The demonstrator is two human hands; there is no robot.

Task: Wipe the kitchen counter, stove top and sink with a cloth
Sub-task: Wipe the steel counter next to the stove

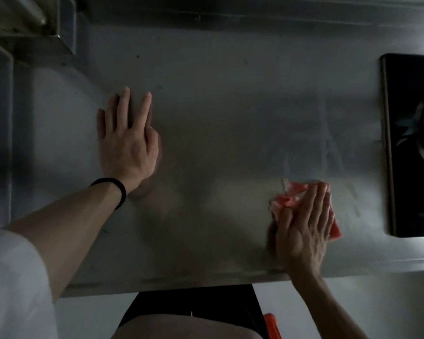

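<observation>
Black wristband [112,190], white sleeve [12,277], orange object [272,326]

Steel counter [218,106] (streaked); cloth [289,199] and stove top [406,143].

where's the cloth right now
In the head view, the pink cloth lies low on the right of the steel counter. It is pressed flat under the right hand, just left of the black stove top.

stove top [405,179] — cut off, cloth [290,200] half-hidden
</observation>
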